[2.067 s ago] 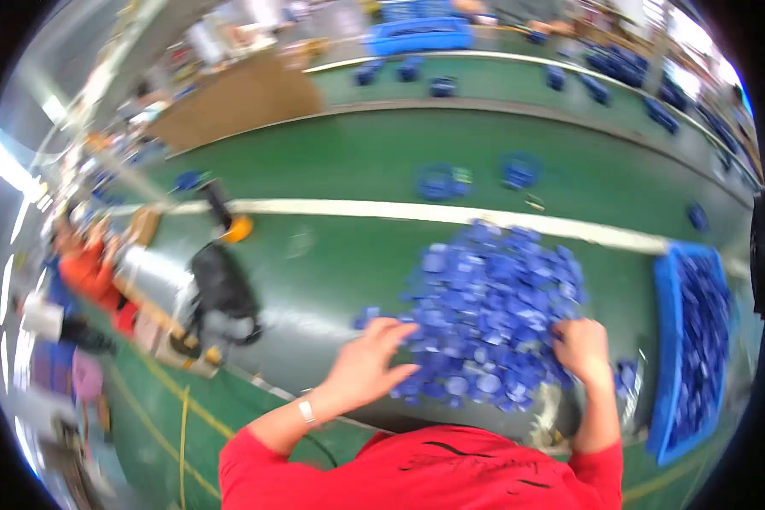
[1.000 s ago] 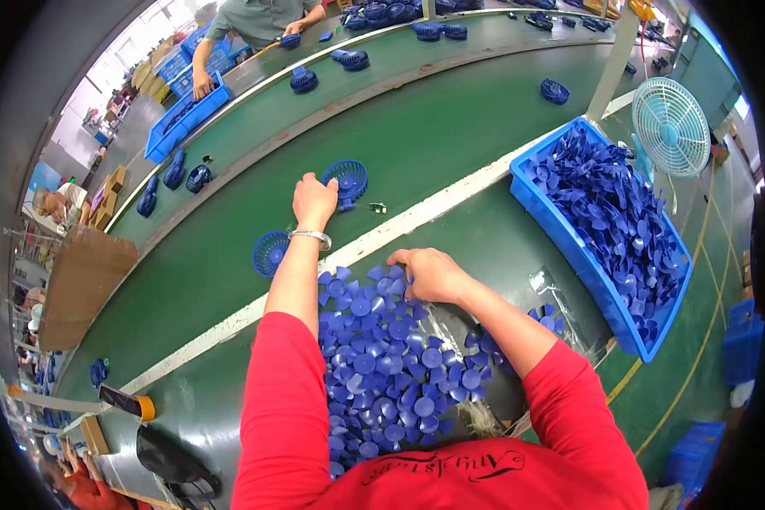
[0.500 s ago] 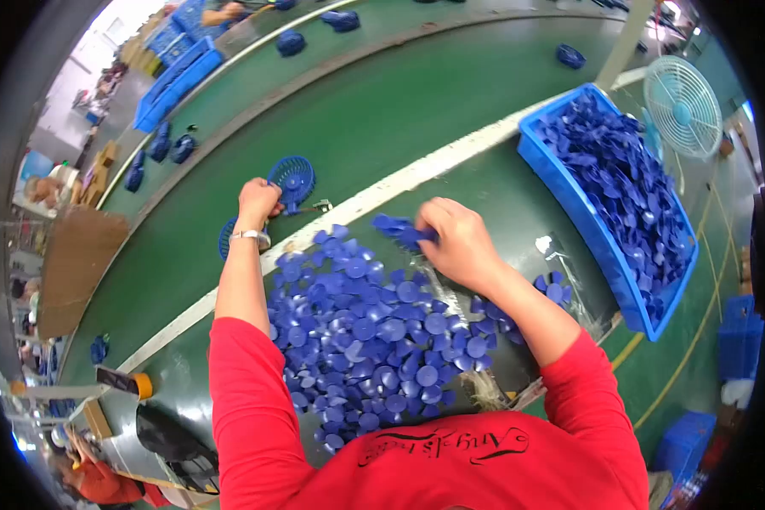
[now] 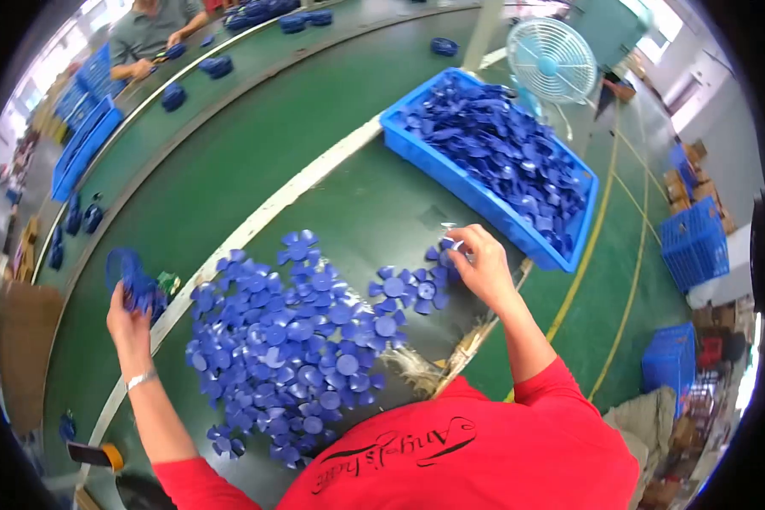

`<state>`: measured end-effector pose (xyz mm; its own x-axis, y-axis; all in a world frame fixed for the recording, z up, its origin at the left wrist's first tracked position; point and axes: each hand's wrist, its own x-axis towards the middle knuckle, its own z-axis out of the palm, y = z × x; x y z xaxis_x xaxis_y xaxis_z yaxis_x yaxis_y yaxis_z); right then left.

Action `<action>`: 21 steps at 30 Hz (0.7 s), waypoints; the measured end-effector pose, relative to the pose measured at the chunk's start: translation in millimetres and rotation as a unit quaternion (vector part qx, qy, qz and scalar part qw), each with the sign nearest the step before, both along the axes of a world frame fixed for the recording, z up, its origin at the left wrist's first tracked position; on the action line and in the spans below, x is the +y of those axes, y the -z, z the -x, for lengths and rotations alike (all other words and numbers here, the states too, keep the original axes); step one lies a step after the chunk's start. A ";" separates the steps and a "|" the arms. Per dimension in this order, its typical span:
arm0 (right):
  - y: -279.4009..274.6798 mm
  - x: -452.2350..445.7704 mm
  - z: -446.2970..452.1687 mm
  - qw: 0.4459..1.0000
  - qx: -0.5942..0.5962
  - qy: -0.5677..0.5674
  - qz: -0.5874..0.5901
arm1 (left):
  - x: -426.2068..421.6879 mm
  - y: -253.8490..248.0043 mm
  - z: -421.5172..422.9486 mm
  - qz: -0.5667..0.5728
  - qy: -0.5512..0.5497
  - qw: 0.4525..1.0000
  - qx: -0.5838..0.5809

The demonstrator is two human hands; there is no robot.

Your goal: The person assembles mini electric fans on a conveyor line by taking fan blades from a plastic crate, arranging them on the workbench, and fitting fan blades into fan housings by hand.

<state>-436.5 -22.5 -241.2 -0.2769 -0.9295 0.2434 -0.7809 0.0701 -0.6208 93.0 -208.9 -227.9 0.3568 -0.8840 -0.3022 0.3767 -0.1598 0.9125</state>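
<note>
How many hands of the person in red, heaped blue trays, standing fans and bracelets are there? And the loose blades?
Hands, left and right: 2
Heaped tray: 1
Standing fan: 1
Bracelet: 1
Total: 5
Loose blades: too many overlap to count.

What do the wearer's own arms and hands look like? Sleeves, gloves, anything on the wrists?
No gloves on the left hand or right hand. Red sleeves leave both forearms uncovered. Silvery band on the left wrist; nothing visible on the right. No cables seen on either arm.
</note>
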 end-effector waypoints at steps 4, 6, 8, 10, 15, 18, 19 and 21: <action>2.5 20.0 16.9 0.995 0.062 -0.027 -0.080 | 61.5 -20.3 35.0 0.023 -0.003 0.999 0.032; -3.6 17.4 11.2 0.987 0.071 -0.076 -0.122 | 84.1 -28.6 53.7 0.045 0.014 0.996 0.073; -7.3 15.1 6.4 0.982 0.132 -0.087 -0.103 | 106.7 -33.0 71.6 0.086 0.016 0.990 0.108; -9.7 8.9 -1.6 0.980 0.134 -0.106 -0.105 | 126.3 -28.7 81.5 0.108 0.026 0.984 0.138; -3.0 -4.3 -4.5 0.970 0.139 -0.186 -0.077 | 161.2 -36.6 113.9 0.077 0.025 0.980 0.180; -4.6 -12.6 -2.3 0.972 0.165 -0.146 -0.081 | 173.4 -27.1 124.3 0.105 0.058 0.975 0.185; -5.8 -14.5 -6.8 0.976 0.173 -0.120 -0.050 | 176.8 -25.0 128.4 0.112 0.074 0.971 0.197; -18.2 -17.8 -26.8 0.990 0.102 -0.097 0.011 | 180.1 -19.3 138.9 0.128 0.101 0.971 0.177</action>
<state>-409.7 -40.3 -223.0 -0.0359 -0.9546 0.2958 -0.8878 -0.1054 -0.4479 -45.9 -28.8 -208.6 0.0830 -0.9872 -0.1364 0.6585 -0.0484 0.7510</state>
